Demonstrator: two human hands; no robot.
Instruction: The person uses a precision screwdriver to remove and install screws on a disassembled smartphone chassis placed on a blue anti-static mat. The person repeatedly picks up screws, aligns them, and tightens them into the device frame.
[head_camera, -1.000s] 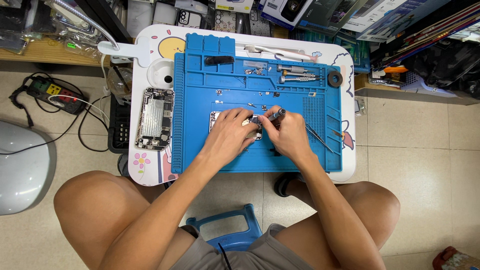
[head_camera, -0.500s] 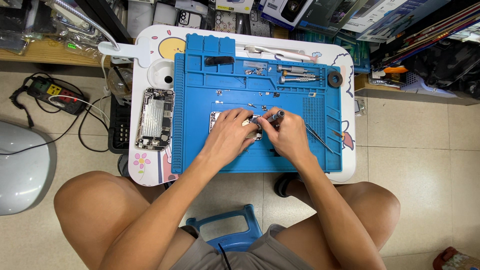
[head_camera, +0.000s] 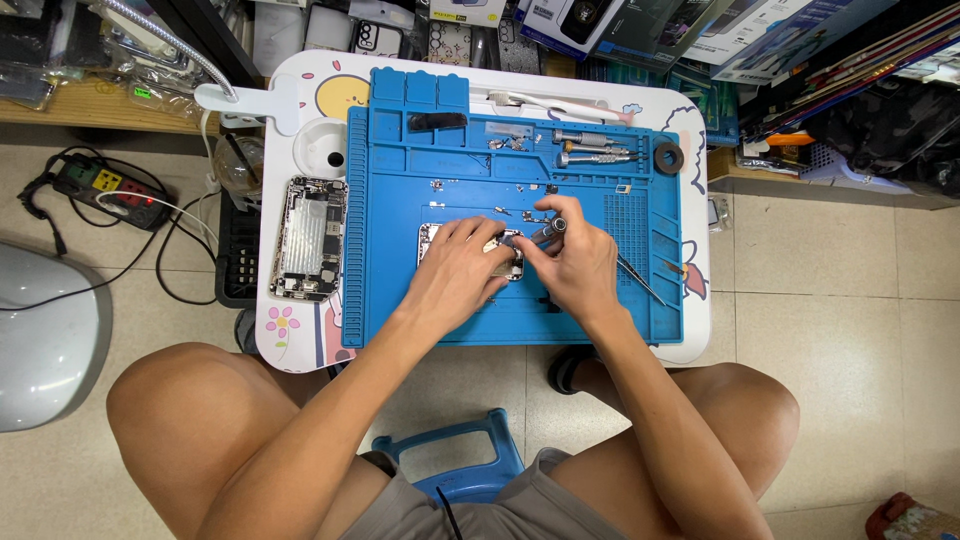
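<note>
An opened phone body (head_camera: 432, 238) lies on the blue work mat (head_camera: 400, 300), mostly covered by my hands. My left hand (head_camera: 458, 270) presses down on it, fingers spread over its middle. My right hand (head_camera: 578, 262) grips a small metal screwdriver (head_camera: 548, 232), its tip pointing down at the phone's right end. Several tiny screws and metal parts (head_camera: 520, 213) are scattered on the mat just above the phone.
A second stripped phone frame (head_camera: 309, 238) lies on the white table (head_camera: 300, 345) left of the mat. Two screwdriver handles (head_camera: 590, 148), a tape roll (head_camera: 668, 156) and tweezers (head_camera: 640, 282) sit on the mat. A power strip (head_camera: 105, 190) lies on the floor at left. A blue stool (head_camera: 450, 465) is between my knees.
</note>
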